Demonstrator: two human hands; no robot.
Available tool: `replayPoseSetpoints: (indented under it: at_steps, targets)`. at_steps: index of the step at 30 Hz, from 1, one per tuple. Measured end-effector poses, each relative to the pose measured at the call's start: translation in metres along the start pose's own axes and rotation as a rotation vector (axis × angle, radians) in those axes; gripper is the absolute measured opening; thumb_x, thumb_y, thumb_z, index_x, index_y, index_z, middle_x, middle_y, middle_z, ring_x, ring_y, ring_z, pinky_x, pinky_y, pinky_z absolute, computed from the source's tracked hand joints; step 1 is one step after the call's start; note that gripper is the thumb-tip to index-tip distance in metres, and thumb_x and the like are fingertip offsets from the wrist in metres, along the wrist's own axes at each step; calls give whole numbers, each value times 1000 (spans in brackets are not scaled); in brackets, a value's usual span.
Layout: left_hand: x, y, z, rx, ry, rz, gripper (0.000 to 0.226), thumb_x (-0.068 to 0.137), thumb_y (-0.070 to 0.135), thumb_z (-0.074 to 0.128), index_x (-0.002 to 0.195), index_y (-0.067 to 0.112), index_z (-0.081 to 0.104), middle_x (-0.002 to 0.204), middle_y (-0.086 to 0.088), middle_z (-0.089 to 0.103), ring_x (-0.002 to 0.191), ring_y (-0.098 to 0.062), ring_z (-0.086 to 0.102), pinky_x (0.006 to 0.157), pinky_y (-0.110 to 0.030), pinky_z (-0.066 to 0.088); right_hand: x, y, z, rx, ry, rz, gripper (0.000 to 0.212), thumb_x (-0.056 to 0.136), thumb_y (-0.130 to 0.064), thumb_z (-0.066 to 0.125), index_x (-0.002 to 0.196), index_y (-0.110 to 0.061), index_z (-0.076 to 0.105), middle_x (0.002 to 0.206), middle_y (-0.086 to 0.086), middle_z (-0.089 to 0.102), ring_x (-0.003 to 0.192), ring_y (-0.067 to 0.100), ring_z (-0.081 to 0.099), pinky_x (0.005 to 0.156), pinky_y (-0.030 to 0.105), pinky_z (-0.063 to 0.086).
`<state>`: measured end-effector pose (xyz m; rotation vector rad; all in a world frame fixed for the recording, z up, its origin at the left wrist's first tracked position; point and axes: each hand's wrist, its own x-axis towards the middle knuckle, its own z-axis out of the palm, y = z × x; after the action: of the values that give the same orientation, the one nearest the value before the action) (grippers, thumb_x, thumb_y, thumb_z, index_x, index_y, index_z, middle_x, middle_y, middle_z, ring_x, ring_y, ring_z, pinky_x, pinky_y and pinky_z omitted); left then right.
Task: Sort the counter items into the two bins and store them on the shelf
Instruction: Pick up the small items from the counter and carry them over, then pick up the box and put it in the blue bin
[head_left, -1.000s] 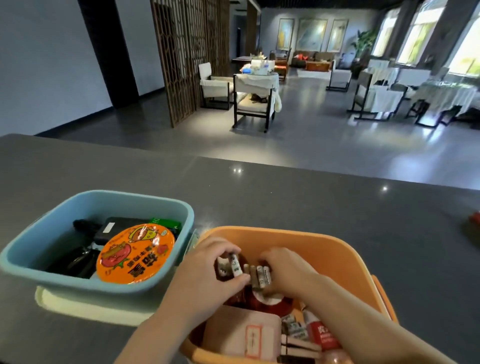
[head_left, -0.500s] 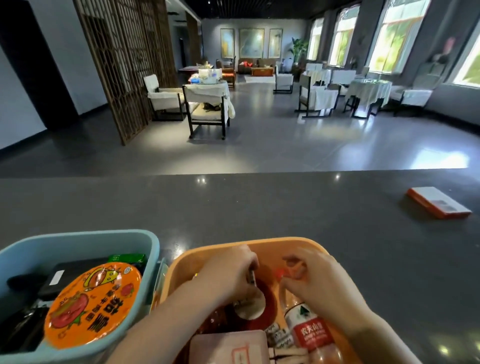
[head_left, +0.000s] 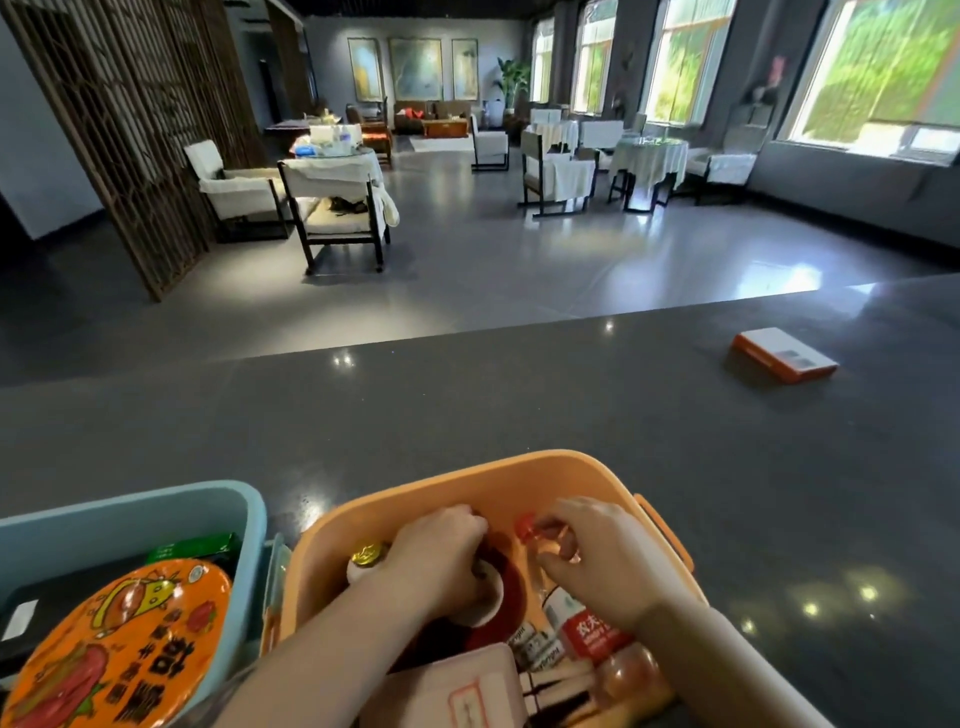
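Bins sit side by side at near edge of dark grey bench (head_left: 519, 405): orange bin (head_left: 519, 480) w/ both hands inside, blue bin (head_left: 130, 512) touching or nearly touching its left wall.

Left hand (head_left: 441, 561) is deep in orange bin, fingers curled down over a round pale lid or disc (head_left: 488, 597) on a dark red item; grip looks closed on it, but the fingers hide the contact. Right hand (head_left: 602, 556) is curled round the neck of a clear water bottle (head_left: 582, 618), thumb and fingers pinching just below the red cap (head_left: 524, 525). Bottle lies w/ long axis running from near right corner of orange bin toward its far wall, cap end pointing away from person. Red label w/ white Chinese chars, only partly legible.

Also in orange bin: small gold-capped bottle (head_left: 366, 558) left of left hand, pink box (head_left: 447, 691) w/ red-framed label at near edge; writing too small to read.

Blue bin holds round orange-lidded cup (head_left: 119, 649) w/ cartoon art and bold black Chinese chars, plus green box (head_left: 192, 548) behind it.

Well right of orange bin and farther back, a flat orange-and-white box (head_left: 784, 353) lies alone on bench.
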<state>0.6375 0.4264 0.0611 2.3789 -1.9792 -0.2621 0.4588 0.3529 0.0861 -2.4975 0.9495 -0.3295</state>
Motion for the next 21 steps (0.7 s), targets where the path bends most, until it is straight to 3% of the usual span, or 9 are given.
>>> replayPoseSetpoints:
  at_steps: [4, 7, 11, 15, 18, 21]
  targets:
    - [-5, 4, -7, -162, 91, 16, 24, 75, 39, 62, 97, 29, 60, 101, 9, 56, 96, -16, 58, 69, -26, 42, -1, -1, 1, -33, 11, 21, 14, 85, -31, 62, 97, -39, 59, 78, -28, 48, 73, -7, 51, 54, 8, 35]
    - [-11, 3, -13, -288, 174, 29, 22, 80, 44, 63, 100, 37, 58, 101, 21, 55, 95, -4, 55, 73, -21, 42, -4, -2, -3, -63, 23, 51, 15, 86, -34, 59, 100, -36, 59, 86, -23, 51, 78, -1, 53, 60, 10, 39]
    - [-13, 1, -25, -421, 288, 50, 12, 83, 44, 62, 92, 43, 55, 100, 27, 54, 94, 5, 52, 82, -17, 43, -21, 1, -17, -63, 169, 107, 30, 81, -46, 56, 110, -37, 56, 84, -28, 49, 81, 0, 53, 66, 11, 38]
    - [-9, 16, -45, -463, 325, 172, 15, 82, 40, 65, 88, 47, 53, 95, 29, 54, 90, 9, 54, 73, -9, 38, -38, 9, -42, -52, 318, 219, 34, 77, -45, 58, 111, -41, 56, 88, -30, 52, 80, -7, 52, 63, 6, 35]
    - [5, 43, -63, -433, 327, 262, 16, 81, 37, 67, 88, 45, 55, 93, 28, 55, 89, 7, 55, 74, -16, 43, -58, 26, -60, -62, 438, 361, 32, 77, -41, 60, 108, -38, 59, 96, -22, 59, 86, 0, 57, 69, 15, 44]
    - [21, 80, -74, -432, 346, 344, 14, 82, 35, 67, 92, 41, 59, 94, 27, 57, 89, 7, 55, 74, -14, 43, -93, 51, -79, -66, 510, 463, 30, 76, -35, 65, 106, -35, 63, 81, -25, 53, 82, 2, 58, 74, 25, 50]
